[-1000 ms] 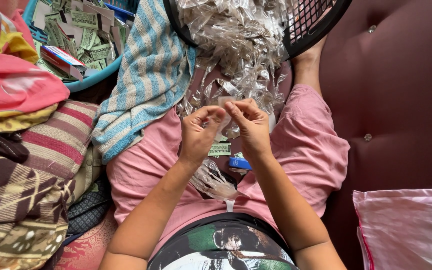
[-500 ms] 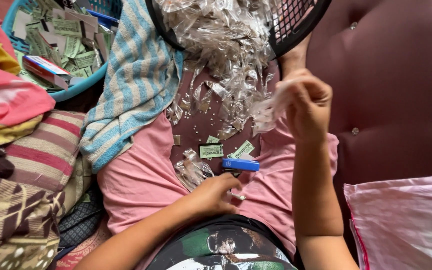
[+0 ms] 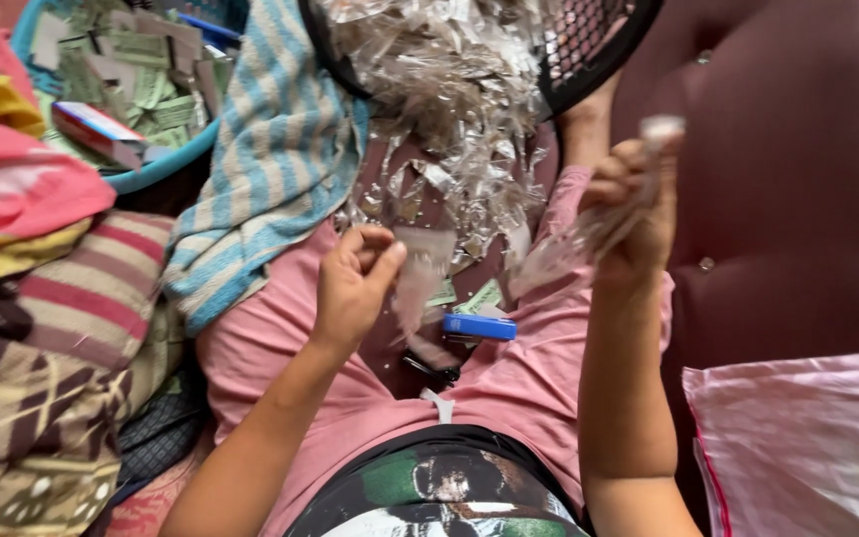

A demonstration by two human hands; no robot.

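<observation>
Left hand (image 3: 355, 288): centre of the view, fingers curled narrow, thumb and forefinger pinching the top edge of a small clear plastic sleeve (image 3: 420, 273) that hangs down at its 3 o'clock.

Right hand (image 3: 633, 214): raised at 2 o'clock from the left hand, well apart from it. Fingers closed round a strip of clear plastic (image 3: 574, 249) that trails toward 8 o'clock; a pale scrap (image 3: 663, 127) juts above the knuckles. The hand is blurred, so what that scrap is cannot be told.

Blue stapler (image 3: 479, 326): flat on the lap of the pink trousers (image 3: 280, 343), at 4 o'clock from the left hand, just below the hanging sleeve.

Green paper slips (image 3: 479, 296): two, on the lap just above the stapler.

Heap of clear plastic scraps (image 3: 449, 89): at 12 o'clock, spilling from a black mesh basket (image 3: 599, 50) down onto the lap.

Striped blue towel (image 3: 270, 169): at 10 o'clock, draped beside the heap.

Blue basin (image 3: 166, 164): at 10 o'clock, far corner, holding more green slips and a small red-and-white box (image 3: 96, 129).

Folded cloths (image 3: 42, 298): stacked at 9 o'clock.

Pink bag (image 3: 797, 447): at 4 o'clock.
</observation>
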